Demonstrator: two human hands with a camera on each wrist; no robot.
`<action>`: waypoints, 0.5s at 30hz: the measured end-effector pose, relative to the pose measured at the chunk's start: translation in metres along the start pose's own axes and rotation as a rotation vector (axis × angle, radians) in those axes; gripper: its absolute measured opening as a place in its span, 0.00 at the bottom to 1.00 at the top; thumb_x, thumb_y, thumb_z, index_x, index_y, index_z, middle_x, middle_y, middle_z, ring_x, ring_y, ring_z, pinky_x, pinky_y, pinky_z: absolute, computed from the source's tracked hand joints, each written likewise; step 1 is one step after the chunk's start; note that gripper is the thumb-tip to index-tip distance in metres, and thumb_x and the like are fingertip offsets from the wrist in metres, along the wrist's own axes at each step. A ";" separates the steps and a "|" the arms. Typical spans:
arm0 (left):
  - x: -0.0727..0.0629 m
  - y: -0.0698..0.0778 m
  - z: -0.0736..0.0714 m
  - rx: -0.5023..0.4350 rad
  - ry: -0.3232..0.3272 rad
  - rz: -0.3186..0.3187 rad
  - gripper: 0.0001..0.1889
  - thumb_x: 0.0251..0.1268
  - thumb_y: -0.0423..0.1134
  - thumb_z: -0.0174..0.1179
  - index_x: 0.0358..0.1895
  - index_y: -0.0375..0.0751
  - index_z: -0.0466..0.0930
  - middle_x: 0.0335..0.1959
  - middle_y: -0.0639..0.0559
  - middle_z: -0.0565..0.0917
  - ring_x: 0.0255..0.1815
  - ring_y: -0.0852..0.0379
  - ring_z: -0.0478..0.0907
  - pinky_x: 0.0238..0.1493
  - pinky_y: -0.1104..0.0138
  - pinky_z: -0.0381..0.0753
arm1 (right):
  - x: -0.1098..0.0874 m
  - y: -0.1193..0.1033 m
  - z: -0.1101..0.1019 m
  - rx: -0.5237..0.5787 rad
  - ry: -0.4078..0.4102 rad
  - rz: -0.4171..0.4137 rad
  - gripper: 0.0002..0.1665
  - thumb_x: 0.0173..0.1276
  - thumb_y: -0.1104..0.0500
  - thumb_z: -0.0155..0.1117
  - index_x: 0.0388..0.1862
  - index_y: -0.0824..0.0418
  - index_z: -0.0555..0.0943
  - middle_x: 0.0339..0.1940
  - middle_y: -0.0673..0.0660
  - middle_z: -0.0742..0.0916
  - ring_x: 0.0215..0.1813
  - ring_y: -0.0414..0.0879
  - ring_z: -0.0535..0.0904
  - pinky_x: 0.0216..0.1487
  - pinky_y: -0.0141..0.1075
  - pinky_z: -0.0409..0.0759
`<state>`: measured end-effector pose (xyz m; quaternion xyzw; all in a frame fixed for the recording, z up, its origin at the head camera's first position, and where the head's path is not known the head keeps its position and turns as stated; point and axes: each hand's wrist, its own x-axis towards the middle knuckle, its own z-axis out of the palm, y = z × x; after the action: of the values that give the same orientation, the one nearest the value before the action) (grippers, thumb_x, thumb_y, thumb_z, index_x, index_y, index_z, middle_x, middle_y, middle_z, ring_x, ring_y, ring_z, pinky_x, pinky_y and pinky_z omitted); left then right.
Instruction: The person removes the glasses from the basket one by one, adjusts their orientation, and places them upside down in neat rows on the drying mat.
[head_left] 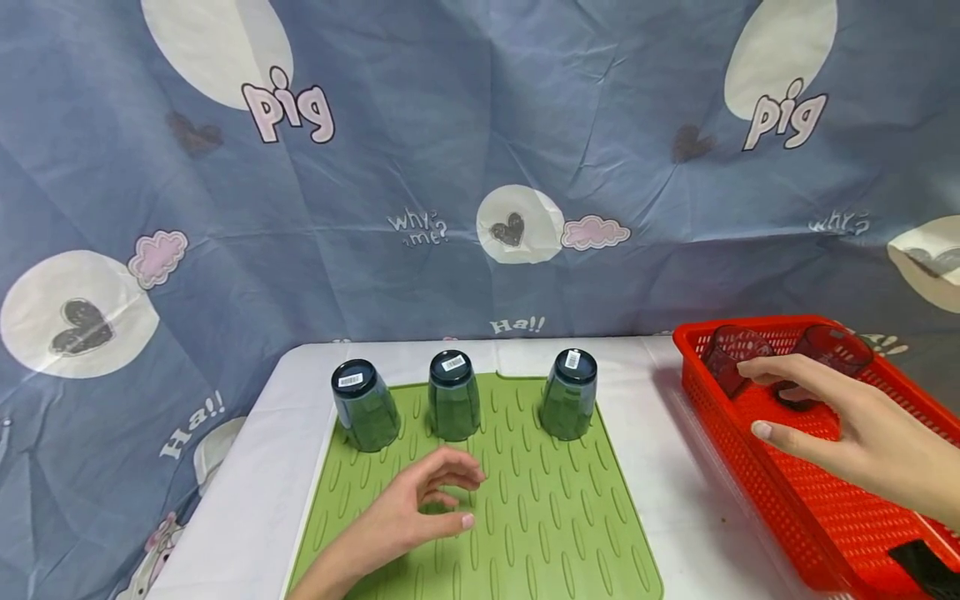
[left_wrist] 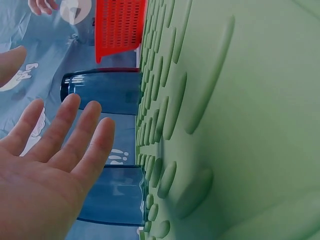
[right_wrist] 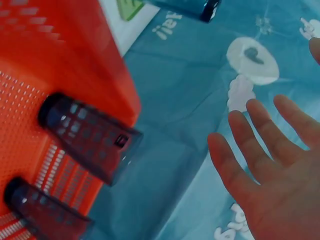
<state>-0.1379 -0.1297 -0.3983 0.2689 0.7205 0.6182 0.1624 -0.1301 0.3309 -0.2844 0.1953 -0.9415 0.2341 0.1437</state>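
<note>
Three dark blue-green drinking glasses stand upside down along the far part of a green ridged mat (head_left: 525,517): a left one (head_left: 367,412), a middle one (head_left: 454,404) and a right one (head_left: 568,400). My left hand (head_left: 412,517) hovers over the mat, nearest the middle glass, fingers loosely bent and holding nothing. On the right, my right hand (head_left: 862,425) hangs over a red basket (head_left: 787,521), thumb and fingers spread apart. Inside the basket's far end are two more glasses, one (head_left: 723,367) partly behind my fingertips and another (head_left: 832,346) beyond the hand.
A white cloth (head_left: 240,508) covers the table under the mat and basket. Behind hangs a blue-grey printed curtain (head_left: 390,283). A small black object (head_left: 926,567) shows at the basket's near right.
</note>
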 end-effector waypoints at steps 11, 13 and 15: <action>-0.002 0.001 0.003 -0.007 -0.010 -0.015 0.22 0.66 0.34 0.64 0.62 0.45 0.70 0.59 0.36 0.76 0.60 0.38 0.72 0.59 0.53 0.76 | 0.012 0.035 0.000 0.050 -0.046 0.076 0.34 0.59 0.55 0.76 0.63 0.50 0.74 0.56 0.49 0.79 0.51 0.26 0.71 0.47 0.11 0.68; -0.002 0.001 0.003 -0.003 -0.011 -0.012 0.22 0.66 0.34 0.63 0.62 0.45 0.70 0.59 0.36 0.76 0.60 0.38 0.72 0.59 0.53 0.76 | 0.013 0.039 -0.001 0.054 -0.029 0.079 0.33 0.59 0.56 0.76 0.64 0.50 0.74 0.56 0.49 0.79 0.50 0.26 0.72 0.46 0.12 0.68; -0.001 0.001 0.003 -0.002 -0.014 -0.007 0.22 0.66 0.33 0.63 0.61 0.45 0.70 0.59 0.36 0.76 0.60 0.38 0.73 0.58 0.53 0.76 | 0.013 0.043 -0.002 0.050 0.004 0.090 0.33 0.59 0.57 0.77 0.63 0.49 0.75 0.55 0.47 0.79 0.48 0.27 0.74 0.45 0.12 0.69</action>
<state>-0.1348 -0.1276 -0.3978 0.2705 0.7198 0.6164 0.1696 -0.1601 0.3625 -0.2944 0.1560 -0.9429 0.2639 0.1301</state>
